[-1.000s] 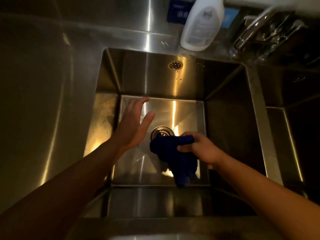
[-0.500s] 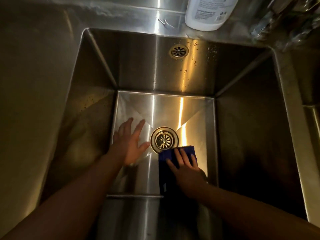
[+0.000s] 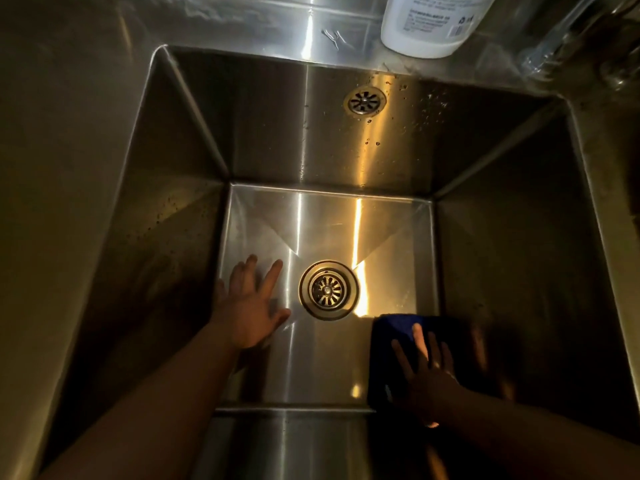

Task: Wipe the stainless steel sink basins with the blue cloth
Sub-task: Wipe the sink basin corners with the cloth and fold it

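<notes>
The dark blue folded cloth (image 3: 391, 332) lies flat on the floor of the square stainless steel sink basin (image 3: 329, 368), in the near right corner against the right wall. The right hand (image 3: 424, 368) presses down on it with straight, spread fingers, not curled round it. The round ribbed metal drain strainer (image 3: 328, 290) sits just beyond the cloth's left corner (apart from it). On the drain's other side, the left hand (image 3: 251, 306) rests flat and open on the bare steel. A small round overflow grille (image 3: 364, 101) is set in the far wall, and a white plastic bottle (image 3: 429, 26) stands on the ledge behind.
</notes>
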`<state>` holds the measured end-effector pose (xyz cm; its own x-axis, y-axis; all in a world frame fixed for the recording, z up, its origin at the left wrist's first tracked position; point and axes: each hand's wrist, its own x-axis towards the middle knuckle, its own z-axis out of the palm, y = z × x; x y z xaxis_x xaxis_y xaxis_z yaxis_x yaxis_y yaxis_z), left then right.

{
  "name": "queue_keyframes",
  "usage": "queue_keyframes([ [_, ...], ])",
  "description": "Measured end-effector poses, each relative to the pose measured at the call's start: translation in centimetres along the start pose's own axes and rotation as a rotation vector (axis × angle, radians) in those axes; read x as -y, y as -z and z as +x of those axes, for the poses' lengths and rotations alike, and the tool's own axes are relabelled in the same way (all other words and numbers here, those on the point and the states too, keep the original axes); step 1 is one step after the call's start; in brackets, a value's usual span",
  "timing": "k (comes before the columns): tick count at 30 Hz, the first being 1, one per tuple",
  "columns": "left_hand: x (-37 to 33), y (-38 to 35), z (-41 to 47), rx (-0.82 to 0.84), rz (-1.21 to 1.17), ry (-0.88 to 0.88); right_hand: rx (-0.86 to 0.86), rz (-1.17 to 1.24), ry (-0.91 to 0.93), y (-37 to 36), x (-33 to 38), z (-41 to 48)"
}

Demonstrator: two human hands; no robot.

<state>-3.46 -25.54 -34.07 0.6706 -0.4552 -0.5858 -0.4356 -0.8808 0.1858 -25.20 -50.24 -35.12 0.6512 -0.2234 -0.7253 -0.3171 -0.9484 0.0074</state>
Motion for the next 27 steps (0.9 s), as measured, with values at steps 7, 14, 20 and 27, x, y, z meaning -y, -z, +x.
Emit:
queue_keyframes([
  [7,-0.5,-1.9,2.3,0.004,-0.003,-0.026,0.043,0.039,-0.047,1.5,0.8,6.7],
  [14,-0.5,-3.3,4.9,0.066,0.044,-0.015,0.074,-0.173,0.112,7.5,-2.6,11.9],
  [20,0.1,-5.0,5.3,-0.040,0.084,-0.023,0.016,-0.178,0.073,9.1,-1.9,13.5],
  [27,0.8,-6.1,5.7,-0.013,0.041,-0.017,-0.007,-0.073,0.084,4.8,-1.4,9.6],
])
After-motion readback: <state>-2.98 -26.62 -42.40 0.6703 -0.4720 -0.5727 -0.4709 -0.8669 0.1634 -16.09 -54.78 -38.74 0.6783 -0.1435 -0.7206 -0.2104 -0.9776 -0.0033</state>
